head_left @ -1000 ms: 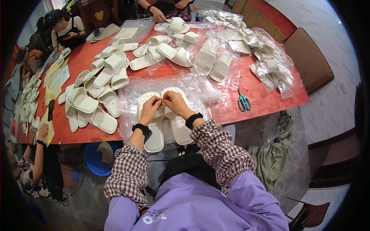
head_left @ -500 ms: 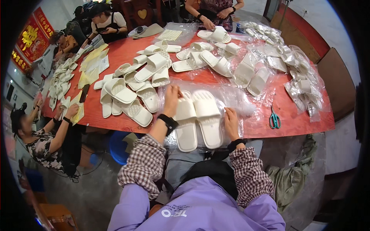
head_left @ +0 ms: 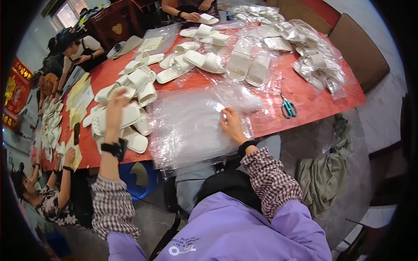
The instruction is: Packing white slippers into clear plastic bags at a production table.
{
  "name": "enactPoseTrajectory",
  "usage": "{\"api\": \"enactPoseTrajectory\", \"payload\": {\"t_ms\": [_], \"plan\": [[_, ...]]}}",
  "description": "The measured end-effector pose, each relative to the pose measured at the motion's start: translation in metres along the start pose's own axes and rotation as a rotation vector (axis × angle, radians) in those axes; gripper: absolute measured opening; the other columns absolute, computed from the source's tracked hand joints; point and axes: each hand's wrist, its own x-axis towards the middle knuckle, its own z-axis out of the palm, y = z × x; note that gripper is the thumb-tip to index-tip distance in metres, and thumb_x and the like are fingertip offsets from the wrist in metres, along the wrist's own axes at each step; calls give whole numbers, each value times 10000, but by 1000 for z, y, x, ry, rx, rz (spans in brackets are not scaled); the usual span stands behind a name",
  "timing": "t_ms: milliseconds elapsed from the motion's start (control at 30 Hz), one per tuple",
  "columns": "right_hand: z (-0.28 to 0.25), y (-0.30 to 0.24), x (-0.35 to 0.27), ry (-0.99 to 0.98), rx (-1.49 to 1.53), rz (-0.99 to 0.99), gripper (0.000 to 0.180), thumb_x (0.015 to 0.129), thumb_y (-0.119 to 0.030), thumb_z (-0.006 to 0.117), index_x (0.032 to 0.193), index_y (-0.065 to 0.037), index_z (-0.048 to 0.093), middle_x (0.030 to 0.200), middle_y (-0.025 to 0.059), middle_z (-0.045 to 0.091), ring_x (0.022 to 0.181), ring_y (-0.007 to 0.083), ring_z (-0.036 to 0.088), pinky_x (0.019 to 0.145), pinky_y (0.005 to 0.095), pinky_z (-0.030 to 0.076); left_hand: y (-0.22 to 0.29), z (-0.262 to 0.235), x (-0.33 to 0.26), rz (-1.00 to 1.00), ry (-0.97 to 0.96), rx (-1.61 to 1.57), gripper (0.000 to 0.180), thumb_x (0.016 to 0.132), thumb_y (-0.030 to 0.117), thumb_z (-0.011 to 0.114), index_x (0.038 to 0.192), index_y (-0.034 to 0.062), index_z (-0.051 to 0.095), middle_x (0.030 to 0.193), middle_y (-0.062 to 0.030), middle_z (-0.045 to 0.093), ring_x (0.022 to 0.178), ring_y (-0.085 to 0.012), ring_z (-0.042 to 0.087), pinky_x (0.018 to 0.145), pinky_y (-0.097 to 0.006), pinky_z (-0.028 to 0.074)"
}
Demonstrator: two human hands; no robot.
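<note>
A stack of clear plastic bags (head_left: 187,130) lies flat at the table's front edge before me. My right hand (head_left: 233,125) is on its right part, fingers bent and pressed together on the top film. To the left, my left hand (head_left: 116,102) is raised over a pile of white slippers (head_left: 141,82), its fingers smeared by motion. One white slipper (head_left: 129,115) shows sole side behind my left wrist, on or just above the pile. I cannot make out whether the fingers grip it.
Teal-handled scissors (head_left: 288,108) lie on the red table (head_left: 313,111) to the right. Bagged slippers (head_left: 315,63) are heaped at the far right. A person (head_left: 191,13) across the table handles a slipper; others work at the left. A blue tub (head_left: 139,185) stands below the edge.
The pair of slippers has gone from the top of the bags. My left hand has moved left to the pile, and my right hand has come onto the bags. The whole view has shifted.
</note>
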Motion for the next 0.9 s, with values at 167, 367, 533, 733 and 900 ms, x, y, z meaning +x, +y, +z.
{"api": "enactPoseTrajectory", "payload": {"t_ms": [167,367,533,733,900], "plan": [[-3,-18,16,-158,130,102,459,758,-90,686,1185,20,559,1283,205,490,1121,345,518,927,394,455,-10,141,-96,226,-484,281,258,788,76,661,1044,58,642,1021,-138,605,924,-270,591,806,-373,491],[-49,-51,68,-637,26,99,415,849,-276,649,1147,13,633,1097,216,655,1007,313,630,886,371,491,-71,182,-140,308,-502,792,536,732,207,735,1220,138,524,1277,-124,480,1197,-310,443,920,-492,388],[-106,-63,169,-246,-117,55,306,873,-206,594,1088,5,648,1017,201,672,893,339,661,781,395,520,-61,181,-136,329,-486,735,588,729,245,749,1259,169,504,1330,-106,444,1239,-290,402,971,-487,317],[-89,-2,234,-135,-729,16,710,791,-240,686,1364,8,349,1302,243,447,1031,440,583,804,483,515,-70,178,-142,267,-517,626,653,737,303,746,1334,214,496,1360,-88,416,1300,-278,326,1043,-448,244],[-77,16,242,-212,-764,88,743,739,-231,715,1313,38,328,1263,282,455,997,459,591,787,498,517,-73,176,-143,204,-514,570,636,754,311,727,1340,223,497,1374,-82,409,1307,-279,320,1059,-452,231]]}}
